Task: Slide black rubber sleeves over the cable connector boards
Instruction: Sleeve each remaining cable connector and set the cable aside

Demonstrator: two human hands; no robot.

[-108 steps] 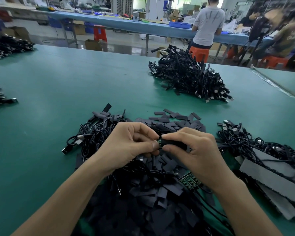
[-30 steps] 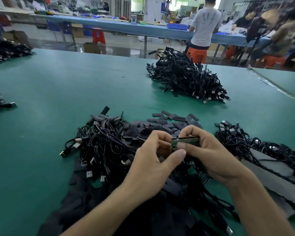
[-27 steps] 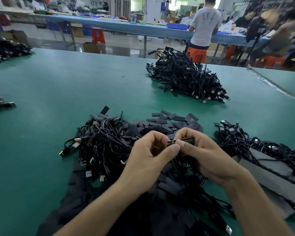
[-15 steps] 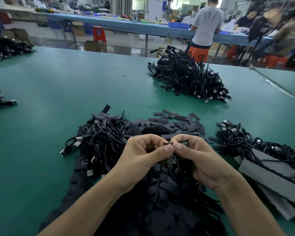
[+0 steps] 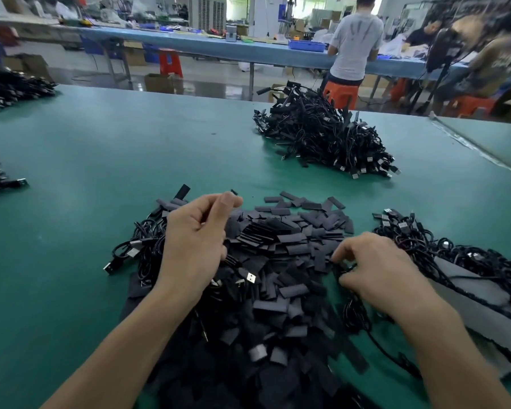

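A heap of flat black rubber sleeves (image 5: 292, 240) lies in front of me on the green table (image 5: 130, 149). My left hand (image 5: 196, 243) hovers over the heap's upper left, thumb pressed to forefinger; a small black sleeve end (image 5: 234, 192) pokes out past the thumb. My right hand (image 5: 375, 270) is low at the heap's right edge. Its fingers curl down around a black cable (image 5: 353, 314) that loops away under the wrist. The cable's connector board is hidden. Tangled cables with USB plugs (image 5: 136, 249) lie under my left hand.
A big pile of black cables (image 5: 322, 137) sits at the far middle. More cables (image 5: 443, 246) and grey foam strips (image 5: 469, 287) lie on the right. Small cable piles (image 5: 0, 178) sit at the left edge. People work at a blue bench (image 5: 248, 48) behind.
My hands were pinching one board together at the centre. They have parted: the left went up and left, the right dropped to the heap's right edge. The green board is out of sight.
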